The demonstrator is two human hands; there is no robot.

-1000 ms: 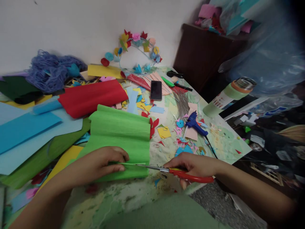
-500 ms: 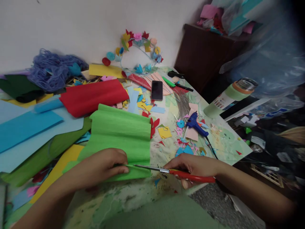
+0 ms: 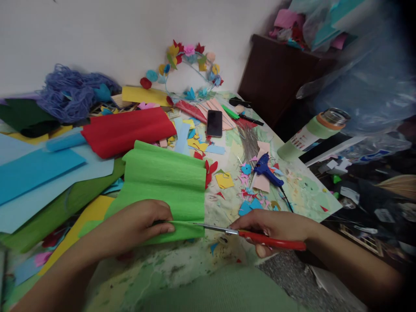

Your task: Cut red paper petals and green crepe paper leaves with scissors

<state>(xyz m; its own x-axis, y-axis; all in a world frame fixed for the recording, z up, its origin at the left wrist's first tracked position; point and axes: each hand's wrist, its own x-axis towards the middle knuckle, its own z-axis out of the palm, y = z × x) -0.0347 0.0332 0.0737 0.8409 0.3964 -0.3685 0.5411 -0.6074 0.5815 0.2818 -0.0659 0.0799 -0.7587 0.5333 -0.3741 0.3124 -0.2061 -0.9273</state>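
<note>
From my seat I see the green paper (image 3: 165,173) spread on the table (image 3: 305,190), bright and thin, with soft ridges running across it and a narrow raised fold near its closest edge. My left hand (image 3: 143,219) pinches that fold between thumb and fingers. My right hand (image 3: 274,225), beside the paper's right edge, has its fingers wrapped around the red-handled scissors (image 3: 250,235); their tip reaches over the paper to the fold, though I cannot tell how wide the blades are parted.

The table has a stained, green-and-white top. Beyond the green paper lie a red paper (image 3: 130,130) and a phone (image 3: 214,123); to its right, a blue glue gun (image 3: 266,170) rests among scraps. Farther beyond it, a flower wreath (image 3: 189,50) stands before a pale wall (image 3: 113,34), with a dark cabinet (image 3: 269,73) to the right.
</note>
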